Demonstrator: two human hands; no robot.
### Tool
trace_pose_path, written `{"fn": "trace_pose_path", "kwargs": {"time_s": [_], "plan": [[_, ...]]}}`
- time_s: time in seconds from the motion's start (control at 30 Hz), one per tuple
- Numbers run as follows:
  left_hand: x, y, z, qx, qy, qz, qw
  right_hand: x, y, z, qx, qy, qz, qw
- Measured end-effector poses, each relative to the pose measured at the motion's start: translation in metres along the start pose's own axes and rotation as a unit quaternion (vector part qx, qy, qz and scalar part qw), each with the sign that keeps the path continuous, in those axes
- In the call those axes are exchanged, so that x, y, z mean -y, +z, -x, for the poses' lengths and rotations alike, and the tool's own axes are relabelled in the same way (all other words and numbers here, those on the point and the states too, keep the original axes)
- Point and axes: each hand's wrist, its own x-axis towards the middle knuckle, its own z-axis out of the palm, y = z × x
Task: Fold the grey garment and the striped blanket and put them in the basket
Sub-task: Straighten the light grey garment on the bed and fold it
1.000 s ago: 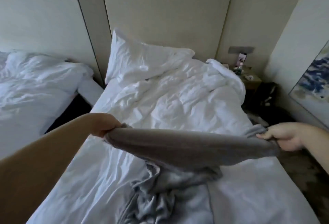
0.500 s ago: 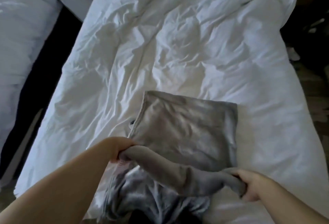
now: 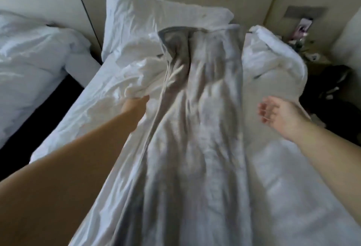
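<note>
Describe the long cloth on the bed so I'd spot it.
Start at the nearer white bed. A long cloth runs up its middle towards the pillow. Everything around it is white; it alone is pale grey, with a darker grey band at its far end.

Pale grey blanket (image 3: 203, 128), white duvet (image 3: 283, 177)

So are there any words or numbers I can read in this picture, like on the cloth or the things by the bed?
No text can be read anywhere in this picture.
Grey cloth on the bed: no label or print shows.
Pinkish item below the wall plate: any marks are too blurred to read.
Small things on the bedside table: too small and blurred to read.
</note>
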Motion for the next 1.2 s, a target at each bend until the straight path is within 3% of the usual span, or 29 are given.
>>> {"fn": "trace_pose_path", "kwargs": {"time_s": [0.1,0.2,0.27,0.4,0.5,0.57,0.63,0.73,0.83,0.9,1.0,1.1,1.2], "plan": [[0.102,0.001,0.013,0.001,-0.038,-0.166,0.985,-0.098,-0.034,0.003,-0.065,0.077,0.123,0.987],[0.196,-0.003,0.047,0.039,-0.113,-0.295,0.948,-0.202,-0.069,0.028,-0.119,0.164,0.261,0.944],[0.242,-0.004,0.073,0.048,-0.155,-0.335,0.928,-0.259,-0.084,0.053,-0.114,0.236,0.261,0.929],[0.283,-0.004,0.108,-0.018,-0.138,-0.289,0.947,-0.323,-0.093,0.094,-0.102,0.293,0.181,0.933],[0.288,-0.009,0.126,-0.003,-0.118,-0.279,0.953,-0.334,-0.091,0.116,-0.041,0.336,0.131,0.932],[0.289,-0.014,0.134,0.053,-0.134,-0.288,0.947,-0.332,-0.092,0.122,-0.019,0.327,0.175,0.929],[0.279,-0.021,0.134,0.073,-0.146,-0.273,0.948,-0.318,-0.093,0.113,-0.045,0.271,0.250,0.928],[0.233,-0.026,0.108,0.010,-0.095,-0.246,0.965,-0.267,-0.079,0.079,-0.075,0.165,0.290,0.940],[0.176,-0.027,0.065,-0.093,-0.028,-0.135,0.986,-0.198,-0.058,0.037,-0.166,0.030,0.233,0.958],[0.149,-0.028,0.046,-0.082,-0.005,-0.071,0.994,-0.157,-0.047,0.015,-0.180,-0.011,0.187,0.966],[0.156,-0.031,0.059,0.056,-0.104,-0.038,0.992,-0.151,-0.044,0.018,-0.080,0.069,0.167,0.980],[0.215,-0.033,0.094,0.139,-0.226,-0.097,0.959,-0.211,-0.065,0.043,-0.090,0.139,0.284,0.945],[0.283,-0.026,0.137,0.115,-0.253,-0.146,0.949,-0.294,-0.091,0.092,-0.093,0.245,0.221,0.940]]}}
